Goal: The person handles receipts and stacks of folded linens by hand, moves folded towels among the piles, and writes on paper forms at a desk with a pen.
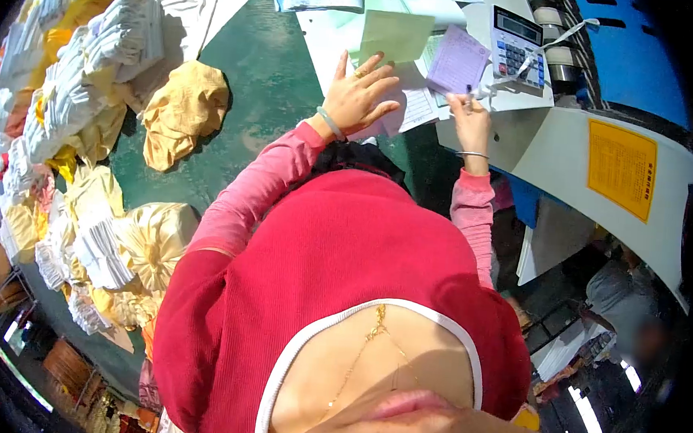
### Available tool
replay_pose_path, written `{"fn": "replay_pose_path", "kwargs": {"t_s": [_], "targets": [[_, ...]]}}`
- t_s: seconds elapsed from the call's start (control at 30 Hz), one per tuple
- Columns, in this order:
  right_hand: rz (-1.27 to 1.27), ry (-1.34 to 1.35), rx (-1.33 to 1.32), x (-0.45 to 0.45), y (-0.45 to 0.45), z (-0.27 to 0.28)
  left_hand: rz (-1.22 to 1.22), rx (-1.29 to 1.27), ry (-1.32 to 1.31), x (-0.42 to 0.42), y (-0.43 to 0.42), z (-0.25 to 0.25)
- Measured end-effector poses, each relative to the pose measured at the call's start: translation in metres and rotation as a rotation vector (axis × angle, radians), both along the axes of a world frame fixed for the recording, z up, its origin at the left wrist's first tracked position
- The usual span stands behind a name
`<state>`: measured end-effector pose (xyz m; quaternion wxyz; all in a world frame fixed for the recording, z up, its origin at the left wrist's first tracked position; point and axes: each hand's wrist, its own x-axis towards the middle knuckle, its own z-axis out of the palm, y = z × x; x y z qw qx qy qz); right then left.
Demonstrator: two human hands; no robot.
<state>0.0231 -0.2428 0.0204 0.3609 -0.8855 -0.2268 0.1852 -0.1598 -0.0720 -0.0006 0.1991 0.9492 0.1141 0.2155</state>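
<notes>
Upper-body wear, as I view it remotely.
I observe a red, finely ribbed top [353, 241] with white neckline trim [474, 359] and pink forearm sleeves [250, 175], the right one creased. Accessories: gold-toned chain necklace [380, 323]; gold-toned ring [361, 73] and pale, rounded bangle [331, 123] on the left hand [357, 100]; thin silver-toned bangle [472, 153] below the right hand [469, 125].

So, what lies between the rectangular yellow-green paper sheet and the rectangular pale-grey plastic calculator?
In the head view, a purple rectangular paper slip lies between them, with paler paper showing beside it.
</notes>
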Motion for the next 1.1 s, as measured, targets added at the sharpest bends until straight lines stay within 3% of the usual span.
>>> {"fn": "replay_pose_path", "kwargs": {"t_s": [0.07, 0.13, 0.27, 0.53, 0.67, 0.9, 1.1], "targets": [[0.019, 0.033, 0.123, 0.008, 0.003, -0.007, 0.028, 0.028, -0.007, -0.002, 0.001, -0.008], [-0.029, 0.158, 0.18, -0.001, 0.022, 0.02, 0.041, 0.04, 0.011, -0.002, 0.003, -0.014], [0.067, 0.039, 0.309, -0.002, 0.047, 0.02, 0.065, 0.061, -0.016, 0.0, 0.002, -0.023], [0.076, 0.212, 0.603, -0.007, 0.071, 0.023, 0.077, 0.006, 0.024, -0.002, 0.005, -0.029], [0.167, -0.073, 0.621, -0.005, 0.075, 0.03, 0.082, -0.017, -0.002, -0.002, 0.002, -0.025], [0.135, 0.344, 0.53, -0.01, 0.078, 0.013, 0.082, -0.006, -0.048, -0.003, 0.004, -0.019], [0.19, 0.363, 0.584, -0.022, 0.095, 0.005, 0.068, -0.061, -0.028, -0.004, 0.006, -0.015]]}}
